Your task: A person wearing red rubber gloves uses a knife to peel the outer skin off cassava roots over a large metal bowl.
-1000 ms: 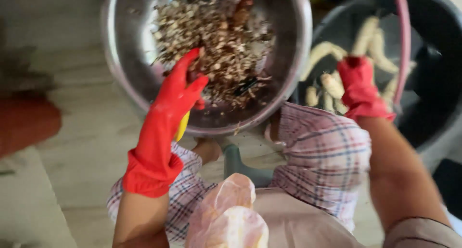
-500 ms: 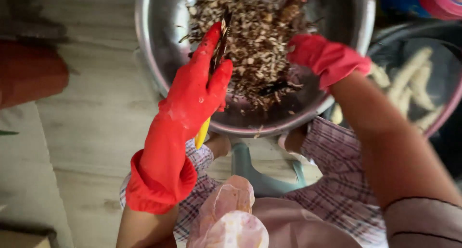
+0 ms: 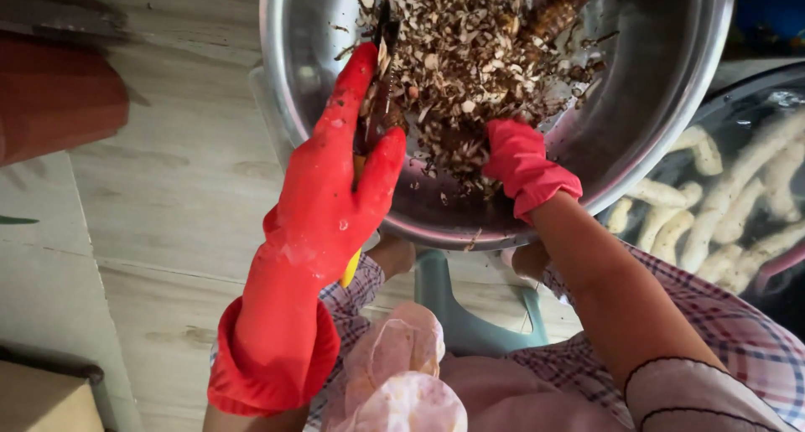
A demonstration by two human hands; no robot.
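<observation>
Wood floor (image 3: 168, 172), gloved hands (image 3: 335, 189) in bowl (image 3: 637, 105)

Metal bowl (image 3: 662, 88) cut off by the top edge, far rim out of view. Right hand (image 3: 521, 162) has its fingertips buried in the brown peelings (image 3: 478, 63), so its grip can't be read. Left hand (image 3: 335, 189) covers most of the knife (image 3: 381, 88); only a dark blade strip and a yellow handle tip show below the palm. Dark tub (image 3: 755, 97) of pale peeled roots (image 3: 721, 206) runs off the right edge. Unpeeled root (image 3: 560, 6), probably, clipped at top.
</observation>
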